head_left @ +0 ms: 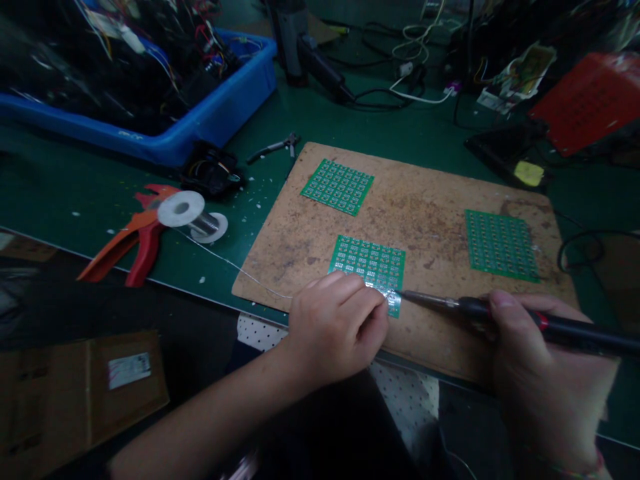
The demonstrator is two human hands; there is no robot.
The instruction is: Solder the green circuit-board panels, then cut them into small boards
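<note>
one green table [410, 133] carries it all. on it, near the front edge, lies a brown board [425, 193]; a blue bin [215, 110] heaped with wiring sits behind to the left, and a red station [590, 100] behind to the right.

both hands work over the board, apart from each other. the right hand [545, 360] is clamped on the iron [575, 331] like a pen, thumb on top. the left hand [335, 320] is curled into a fist on the lower part of the near panel [370, 257], which lies flat by the board's front edge. two more green panels lie flat on the board: the far panel [338, 187] and the right panel [501, 245].

off the board's left side stands the spool [185, 208], against the pliers [145, 247]. its thin wire [239, 269] runs into the left fist, which seems closed on it; the fingertips are hidden, so its end is hard to make out.

the iron's tip is at the near panel's right edge, very near the left knuckles. a slip sideways could burn them. the light panel could skid if the fist lifts or pushes, spoiling a joint, and a tug on the wire could topple the spool.
</note>
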